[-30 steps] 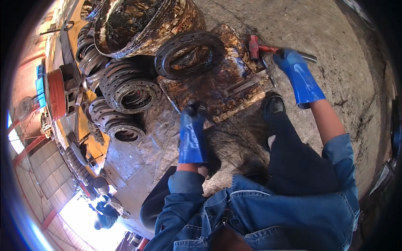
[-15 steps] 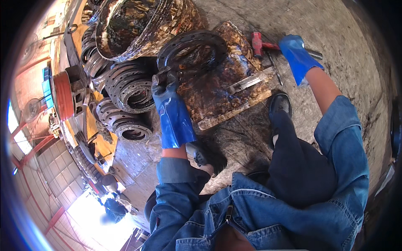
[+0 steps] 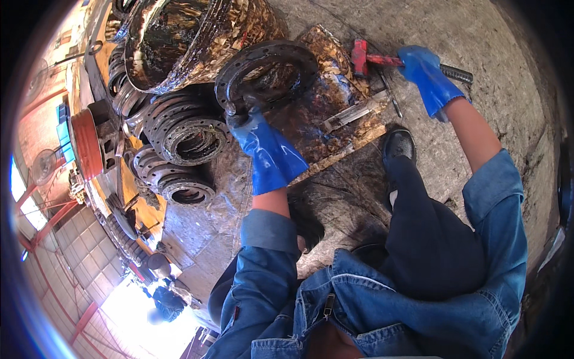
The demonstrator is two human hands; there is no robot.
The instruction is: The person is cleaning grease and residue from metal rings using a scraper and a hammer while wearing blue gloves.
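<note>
There it was: the right hand (image 3: 420, 64) had its grip wrapped round the hammer (image 3: 385, 60), whose long axis ran from a head just off the board's (image 3: 299, 125) right edge out across the floor (image 3: 478, 131)! The big ring (image 3: 239, 67) lay leftward, by the board's far left corner, and the left hand (image 3: 257, 137) was nearer, at its near rim, that grip's contents impossible to tell; a pale bar (image 3: 354, 115) sat at the right edge, a rod (image 3: 390, 96) beside the hammer, stacked rings (image 3: 158, 122) and a drum (image 3: 239, 36) crowding the left.
</note>
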